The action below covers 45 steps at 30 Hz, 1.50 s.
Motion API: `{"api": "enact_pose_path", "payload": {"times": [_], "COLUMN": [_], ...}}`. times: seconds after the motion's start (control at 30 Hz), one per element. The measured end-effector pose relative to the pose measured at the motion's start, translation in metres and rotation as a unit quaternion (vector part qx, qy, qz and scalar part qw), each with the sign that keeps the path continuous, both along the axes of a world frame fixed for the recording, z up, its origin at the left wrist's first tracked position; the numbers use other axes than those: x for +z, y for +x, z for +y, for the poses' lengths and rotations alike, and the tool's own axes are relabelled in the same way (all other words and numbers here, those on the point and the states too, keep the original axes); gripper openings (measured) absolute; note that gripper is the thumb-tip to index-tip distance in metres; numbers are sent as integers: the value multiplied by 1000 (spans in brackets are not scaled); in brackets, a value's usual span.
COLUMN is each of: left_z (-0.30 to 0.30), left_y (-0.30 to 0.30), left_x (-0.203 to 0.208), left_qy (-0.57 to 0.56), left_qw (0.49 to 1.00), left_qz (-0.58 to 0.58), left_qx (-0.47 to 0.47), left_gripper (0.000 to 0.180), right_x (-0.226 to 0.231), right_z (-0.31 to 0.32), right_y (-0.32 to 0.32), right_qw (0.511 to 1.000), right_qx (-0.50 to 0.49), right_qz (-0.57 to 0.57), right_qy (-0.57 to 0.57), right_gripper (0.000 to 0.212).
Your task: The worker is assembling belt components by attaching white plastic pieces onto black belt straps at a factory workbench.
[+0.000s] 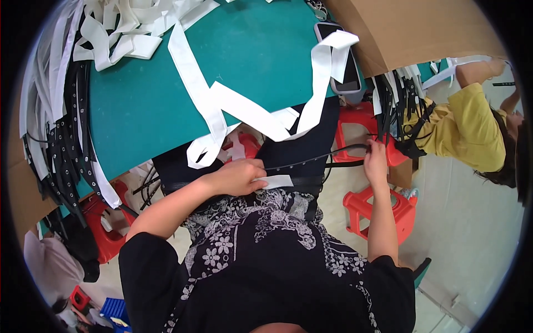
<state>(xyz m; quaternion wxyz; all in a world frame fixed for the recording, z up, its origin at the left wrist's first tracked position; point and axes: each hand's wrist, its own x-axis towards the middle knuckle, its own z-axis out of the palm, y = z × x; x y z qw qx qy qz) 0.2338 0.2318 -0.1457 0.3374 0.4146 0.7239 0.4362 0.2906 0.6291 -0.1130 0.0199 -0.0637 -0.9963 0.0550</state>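
Note:
A thin black belt (302, 164) with metal eyelets stretches across my lap. My left hand (240, 176) is closed around one part of it. A short white strip (278, 181) sticks out beside that hand's thumb; whether it is joined to the belt I cannot tell. To the right, my right hand (376, 158) pinches the belt farther along, its fingers closed. Long white folded strips (244, 109) lie on the green table (261, 53) and hang over its near edge, just beyond my left hand.
Many eyelet belts with white ends (61, 133) hang over the table's left side. More hang by a cardboard box (427, 28) at right. A phone (347, 75) lies at the table's right edge. Red stools (408, 213) stand nearby. A person in yellow (472, 130) works at right.

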Motion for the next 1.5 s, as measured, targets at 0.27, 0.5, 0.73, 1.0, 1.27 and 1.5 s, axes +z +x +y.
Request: {"api": "enact_pose_path", "payload": {"times": [0.27,0.5,0.73,1.0,1.27,1.5], "left_z": [5,-25,-16,-19,-23,-16], "left_y": [-23,-11,-12,1,-2,2], "left_x": [22,12,26,21,32,16], "left_qy": [116,72,-60,78,75,152], "left_qw": [973,950,931,921,872,825], "left_qz": [182,-214,-253,-218,-346,-387], "left_qx": [79,215,256,314,337,383], "left_gripper": [12,18,20,19,11,25], "right_x": [33,42,71,88,91,89], "right_z": [-168,-123,-135,-137,-161,-156], "right_y": [-49,-55,-51,-40,-45,-48], "right_qw": [832,895,812,806,882,871], "right_qx": [286,125,36,-3,122,90], "right_qz": [-321,-258,-328,-302,-224,-242], "right_qy": [-351,-342,-481,-509,-396,-417], "right_gripper": [61,25,25,14,21,17]}}
